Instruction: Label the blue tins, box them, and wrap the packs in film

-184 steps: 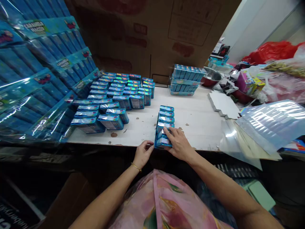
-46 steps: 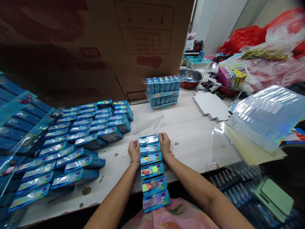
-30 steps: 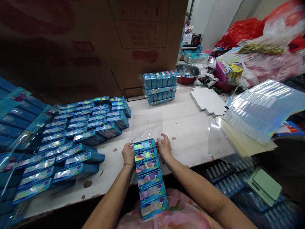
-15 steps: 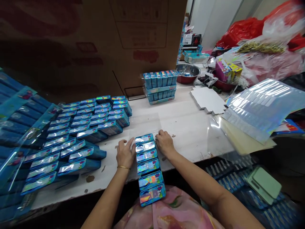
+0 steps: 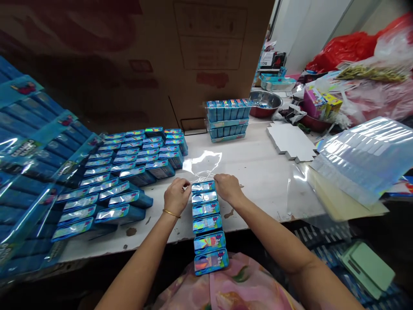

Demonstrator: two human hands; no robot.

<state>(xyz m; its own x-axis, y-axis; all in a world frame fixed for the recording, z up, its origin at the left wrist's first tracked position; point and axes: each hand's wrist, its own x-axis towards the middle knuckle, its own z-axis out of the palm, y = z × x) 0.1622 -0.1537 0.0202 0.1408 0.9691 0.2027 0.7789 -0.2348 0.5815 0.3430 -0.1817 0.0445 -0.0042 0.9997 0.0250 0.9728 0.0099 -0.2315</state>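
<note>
A single row of several small blue packs [image 5: 206,224] with shiny tops runs from the table over its front edge toward my lap. At the far end of the row, clear plastic film [image 5: 202,163] catches the light and looks wrinkled near the packs. My left hand [image 5: 177,196] is on the left of the end pack, its thumb and fingers pinched at the film's edge. On the other side, my right hand [image 5: 228,188] has its fingers closed at the film by the pack's right corner. The fingertips are partly hidden.
Many blue packs [image 5: 138,159] stand in rows at the left, beside stacked wrapped packs [image 5: 29,142]. Two wrapped trays [image 5: 228,120] sit before a large cardboard box [image 5: 129,64]. White card [image 5: 292,140], plastic sheets [image 5: 364,155] and a metal bowl [image 5: 265,103] lie rightward.
The view has shifted left, so things appear farther right. The film beyond the packs now bulges and glints. Both hands have closed in at the end pack's far corners.
</note>
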